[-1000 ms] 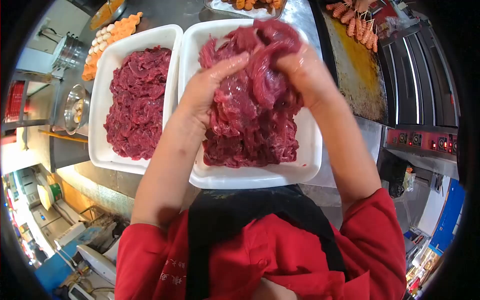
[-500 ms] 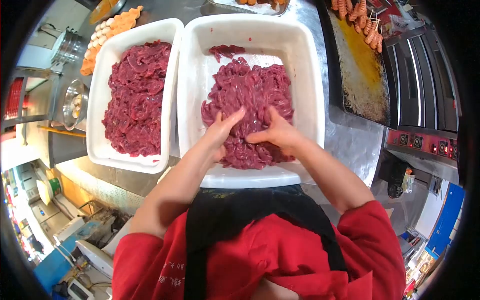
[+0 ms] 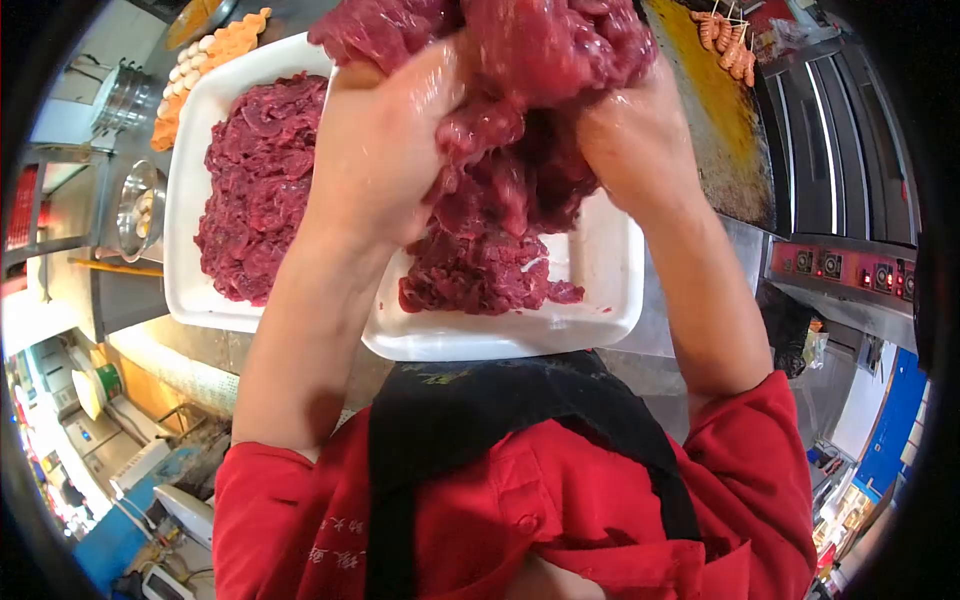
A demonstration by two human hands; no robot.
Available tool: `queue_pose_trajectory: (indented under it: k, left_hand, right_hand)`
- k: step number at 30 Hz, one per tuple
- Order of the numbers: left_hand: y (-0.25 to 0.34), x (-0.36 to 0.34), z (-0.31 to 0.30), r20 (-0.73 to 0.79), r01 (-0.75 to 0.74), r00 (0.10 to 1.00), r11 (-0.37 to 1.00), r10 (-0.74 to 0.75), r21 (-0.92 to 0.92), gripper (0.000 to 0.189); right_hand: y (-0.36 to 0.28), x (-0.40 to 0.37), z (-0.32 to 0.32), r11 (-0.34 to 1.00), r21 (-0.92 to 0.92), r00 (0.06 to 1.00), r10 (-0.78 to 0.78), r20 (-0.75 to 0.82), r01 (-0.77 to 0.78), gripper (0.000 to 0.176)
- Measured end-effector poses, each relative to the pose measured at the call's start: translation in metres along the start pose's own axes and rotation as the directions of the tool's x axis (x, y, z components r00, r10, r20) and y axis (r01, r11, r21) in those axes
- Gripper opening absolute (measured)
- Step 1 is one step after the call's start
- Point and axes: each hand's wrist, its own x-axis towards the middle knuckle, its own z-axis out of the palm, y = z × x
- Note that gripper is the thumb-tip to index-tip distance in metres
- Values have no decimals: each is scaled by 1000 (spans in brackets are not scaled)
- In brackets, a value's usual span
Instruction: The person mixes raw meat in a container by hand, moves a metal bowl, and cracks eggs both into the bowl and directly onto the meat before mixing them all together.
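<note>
My left hand (image 3: 385, 140) and my right hand (image 3: 640, 135) are lifted high above a white tub, close to the camera. Both are closed around a big clump of sliced raw meat (image 3: 560, 50), dark red and wet, with strips hanging down between them. Most of my fingers are hidden behind the clump. Below, more sliced meat (image 3: 470, 275) lies in the near part of the white tub (image 3: 615, 300). Where the hanging strips end and the lower pile begins is hard to make out.
To the left a second white tub (image 3: 185, 290) holds more sliced meat. Past it are an egg tray (image 3: 225, 45) and a metal bowl (image 3: 140, 210). A greasy griddle (image 3: 715, 120) with skewered sausages (image 3: 735, 55) stands at right, beside control knobs (image 3: 830, 265).
Both hands have risen from the pile toward the camera, carrying a large clump of meat. A smaller heap is visible in the tub below.
</note>
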Motion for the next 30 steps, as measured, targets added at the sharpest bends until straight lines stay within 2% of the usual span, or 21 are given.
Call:
queue_pose_trajectory:
  k: [1,2,4,5,6,7,8,9,10,11,13,14,15,19,21,23,25,26,27,29,30]
  left_hand:
    - [-8,-3,-3,0,2,1000,1000,-2,-3,29]
    - [-25,-6,-7,33,13,999,935,-27,356,33]
    - [-75,-18,-24,168,-129,986,656,3,743,48]
    - [-102,-27,-36,287,-270,956,550,57,791,59]
    - [-112,-45,-37,122,-105,993,541,5,834,69]
    - [-122,-59,-39,-47,63,998,524,-44,849,80]
    - [-147,-61,-50,-105,183,983,722,-152,668,83]
    - [-152,-61,-46,-116,187,982,726,-148,662,83]
    - [-155,-60,-37,-242,476,871,858,-428,193,75]
    - [-156,-59,-28,-190,621,696,713,-692,-326,68]
    - [-159,-44,-18,-42,705,615,573,-787,-419,60]
    - [-159,-36,-14,125,779,513,400,-849,-482,53]
    - [-156,-28,-12,122,774,528,417,-840,-477,53]
    - [-123,-15,-9,-21,497,840,785,-542,-369,31]
    - [-106,-6,-13,-8,414,893,828,-450,-379,28]
    - [-68,-7,-6,-83,135,983,946,-166,-296,25]
    - [-72,-1,-18,-67,144,984,958,-165,-248,28]
    - [-89,8,-32,-39,177,984,958,-173,227,31]
    - [-97,19,-40,-19,158,981,742,-193,652,35]
    - [-108,42,-40,-49,145,983,597,-175,789,55]
    - [-140,55,-46,-232,240,966,749,-118,618,71]
  right_hand:
    - [12,-4,-1,995,-57,996,-78,31,80,33]
    - [20,-6,-4,981,-109,986,-154,67,160,26]
    - [45,-33,-17,925,-347,909,273,315,-157,35]
    - [62,-48,-25,905,-424,837,260,482,-36,49]
    - [79,-64,-36,703,-703,689,561,459,-104,72]
    - [102,-94,-43,645,-758,774,528,350,-97,91]
    - [104,-103,-43,737,-533,718,626,305,-416,85]
    - [107,-106,-43,699,-237,631,713,305,-675,78]
    - [126,-110,-35,702,-246,629,710,315,-669,78]
    - [154,-119,-20,662,-252,635,749,188,-706,75]
    - [150,-110,8,634,-248,642,764,58,-732,73]
    - [131,-95,18,631,-50,601,758,253,-774,68]
    - [118,-81,23,577,139,572,693,439,-805,63]
    - [59,-44,14,793,99,771,543,332,-601,43]
    - [38,-24,6,880,172,874,381,301,-443,39]
    - [27,-12,-2,858,235,867,369,335,-456,41]
    - [28,-1,-9,805,230,812,441,382,-546,42]
    - [45,10,-20,832,-53,720,508,473,-552,63]
    - [67,20,-28,835,-50,722,502,476,-547,63]
    - [113,30,-38,652,-740,874,444,199,-163,91]
    - [126,29,-35,655,-739,876,438,202,-157,91]
